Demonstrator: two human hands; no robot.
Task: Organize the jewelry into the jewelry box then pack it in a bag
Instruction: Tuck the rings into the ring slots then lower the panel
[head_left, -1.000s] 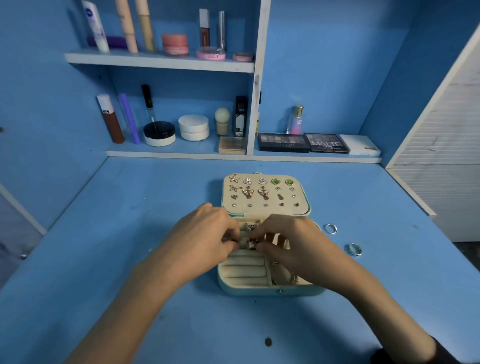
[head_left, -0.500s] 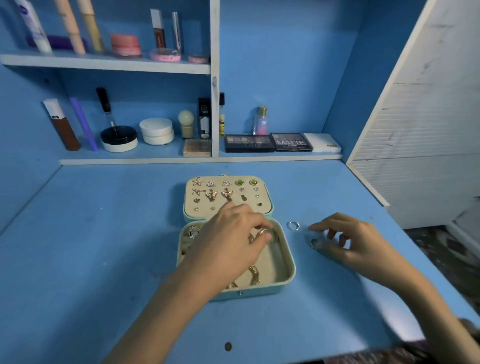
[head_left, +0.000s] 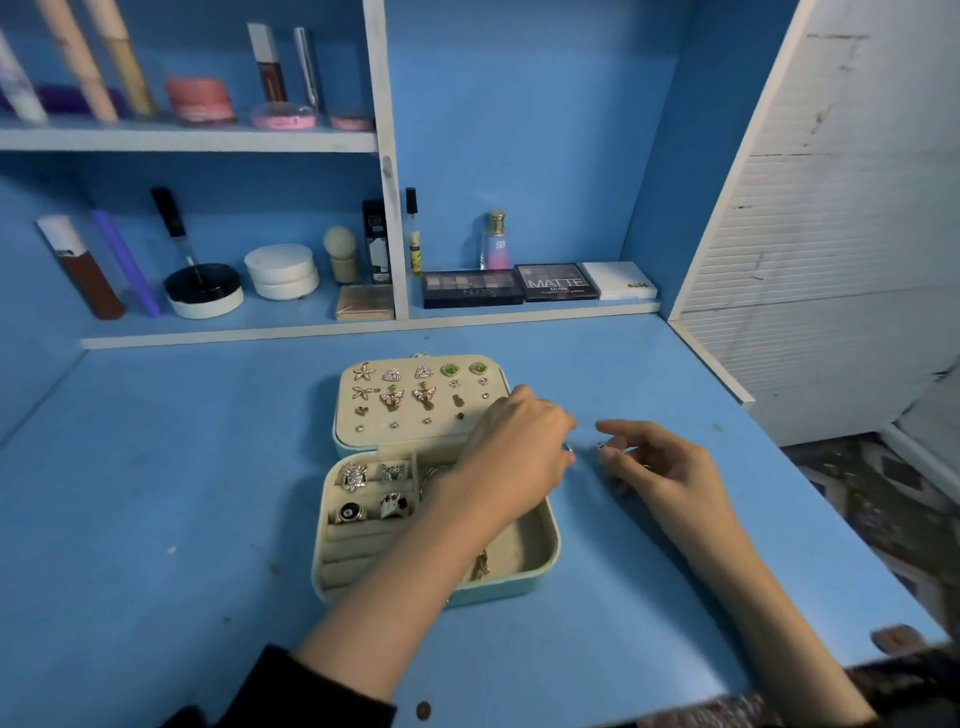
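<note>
Step in hand, as judged: the last loose rings are being collected off the table (head_left: 156, 493) for the jewelry box (head_left: 540, 571). Packing has not begun and no bag is seen.

- The jewelry box lies open at centre frame. Earrings (head_left: 395, 397) are pinned across the lid, and four rings (head_left: 374, 493) are seated in the roll slots at the left of the base.
- The left hand (head_left: 511, 452) is reached across the box's right half. Its fingers are curled down at a plain ring (head_left: 569, 448) just right of the box. Whether that ring is gripped cannot be told.
- The right hand (head_left: 657, 467) is held just right of it. A small ring (head_left: 601, 445) appears to be pinched between thumb and forefinger.

Next move, as judged: each ring is to be carried left and pressed into a free slot below the seated ones. A fine pinch is called for.

Room and edges: open table is available to the left of the box and in front of it. The table's front edge runs close under the right forearm at lower right, so a dropped ring could roll off there. The shelf ledge (head_left: 363, 327) bounds the far side.
</note>
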